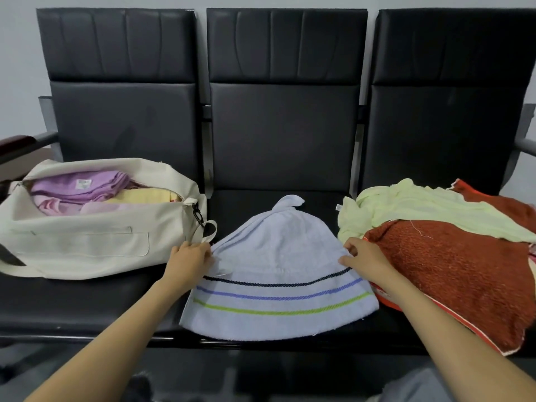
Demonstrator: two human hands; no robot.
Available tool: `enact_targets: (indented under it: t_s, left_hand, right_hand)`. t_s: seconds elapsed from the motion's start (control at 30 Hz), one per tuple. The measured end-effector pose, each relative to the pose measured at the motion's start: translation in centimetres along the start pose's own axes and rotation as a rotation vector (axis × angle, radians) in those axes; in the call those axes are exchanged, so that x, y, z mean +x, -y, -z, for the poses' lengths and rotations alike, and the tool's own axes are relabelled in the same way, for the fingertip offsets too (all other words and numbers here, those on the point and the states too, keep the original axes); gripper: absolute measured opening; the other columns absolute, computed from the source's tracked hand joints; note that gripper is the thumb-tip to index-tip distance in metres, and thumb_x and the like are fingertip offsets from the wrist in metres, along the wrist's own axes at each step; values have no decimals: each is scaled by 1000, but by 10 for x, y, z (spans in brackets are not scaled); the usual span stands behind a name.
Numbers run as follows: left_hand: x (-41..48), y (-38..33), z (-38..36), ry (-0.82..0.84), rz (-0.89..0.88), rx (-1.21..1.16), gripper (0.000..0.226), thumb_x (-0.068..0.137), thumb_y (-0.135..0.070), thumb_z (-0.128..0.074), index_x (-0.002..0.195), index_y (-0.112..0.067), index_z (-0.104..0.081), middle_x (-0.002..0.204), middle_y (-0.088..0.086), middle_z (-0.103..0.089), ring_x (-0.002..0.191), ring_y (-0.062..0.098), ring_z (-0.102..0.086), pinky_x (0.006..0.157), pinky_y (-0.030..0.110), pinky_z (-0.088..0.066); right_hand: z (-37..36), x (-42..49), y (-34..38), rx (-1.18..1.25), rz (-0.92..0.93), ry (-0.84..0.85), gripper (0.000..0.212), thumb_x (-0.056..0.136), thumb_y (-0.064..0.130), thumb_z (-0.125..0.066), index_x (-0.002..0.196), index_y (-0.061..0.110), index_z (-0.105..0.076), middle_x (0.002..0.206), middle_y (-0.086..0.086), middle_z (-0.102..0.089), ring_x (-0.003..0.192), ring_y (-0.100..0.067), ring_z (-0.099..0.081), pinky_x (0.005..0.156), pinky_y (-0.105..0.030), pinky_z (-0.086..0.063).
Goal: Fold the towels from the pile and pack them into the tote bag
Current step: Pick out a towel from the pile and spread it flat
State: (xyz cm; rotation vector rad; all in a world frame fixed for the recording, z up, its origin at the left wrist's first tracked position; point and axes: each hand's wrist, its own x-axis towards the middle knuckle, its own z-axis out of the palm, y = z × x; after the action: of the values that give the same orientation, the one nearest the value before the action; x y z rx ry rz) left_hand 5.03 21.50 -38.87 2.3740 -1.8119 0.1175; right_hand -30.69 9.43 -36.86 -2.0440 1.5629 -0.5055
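A light blue towel with dark, purple and green stripes lies spread on the middle seat, its far corner twisted. My left hand pinches its left edge and my right hand pinches its right edge. A cream tote bag sits open on the left seat, holding folded purple, pink and yellow towels. On the right seat lies the pile: a pale green towel over a rust-red towel.
Three black padded seats with high backs form a bench against a grey wall. A metal armrest juts out at the left, another at the right edge. The bag's strap and black clip hang near my left hand.
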Motion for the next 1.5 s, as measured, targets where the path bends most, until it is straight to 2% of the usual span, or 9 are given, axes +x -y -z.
enact_targets:
  t_s: [0.27,0.43,0.53,0.67,0.8,1.0,1.07,1.27,1.5]
  left_hand:
    - [4,5,-8,59,284,-346,23,89,-30,-61,101,-10,-58,100,7,-60,96,29,-57,80,36,-45]
    - [8,1,-4,168,360,-351,33,90,-32,-61,66,-14,-47,81,7,-59,83,26,-56,70,32,-42]
    - [7,-2,3,128,326,-503,21,93,-23,-58,80,-10,-49,77,4,-53,77,22,-50,62,29,-37]
    - [4,-1,14,33,377,-1063,16,92,-9,-60,102,-12,-47,84,7,-53,68,20,-49,57,29,-40]
    - [-8,-2,31,181,330,-1365,28,96,5,-42,98,-14,-62,79,11,-59,58,15,-56,51,23,-46]
    - [-9,-4,75,417,306,-1461,48,92,11,-28,109,-13,-66,117,12,-63,109,28,-59,83,32,-50]
    - [-4,-10,102,369,270,-1490,49,91,11,-28,112,-15,-65,114,11,-64,103,24,-60,80,29,-48]
    - [18,-20,211,-207,105,-1747,28,95,5,-44,110,-11,-61,80,-1,-71,62,6,-65,58,18,-53]
    - [29,-25,292,-229,15,-1634,33,93,-2,-56,125,-8,-59,100,2,-66,78,8,-63,58,15,-52]
  right_hand:
    - [6,4,0,160,-71,75,25,82,10,-72,102,17,-59,82,5,-45,72,-9,-46,57,-18,-33]
    - [10,5,6,325,-149,144,15,83,5,-70,97,3,-67,84,-4,-67,74,-15,-62,62,-23,-47]
    - [16,6,6,479,-221,184,24,83,0,-69,106,4,-65,102,-14,-67,92,-28,-66,79,-36,-55]
    - [27,0,6,667,-264,429,38,86,-9,-59,114,16,-65,118,-10,-60,107,-27,-62,80,-32,-55]
    - [37,-13,6,807,-246,451,39,89,-11,-52,117,13,-67,119,-12,-66,108,-27,-63,89,-34,-52]
    - [72,-30,27,874,-69,251,56,91,-11,-47,131,26,-57,123,-2,-60,110,-20,-61,80,-29,-53]
    - [91,-31,43,839,24,206,60,89,-12,-46,133,29,-55,125,-1,-59,106,-17,-61,77,-26,-52]
    - [168,-37,102,988,311,-33,53,92,-9,-47,118,35,-61,125,-3,-62,96,-16,-67,73,-28,-57]
    - [228,-45,148,851,442,-154,48,92,-1,-55,126,34,-59,122,-4,-63,97,-17,-67,73,-27,-58]
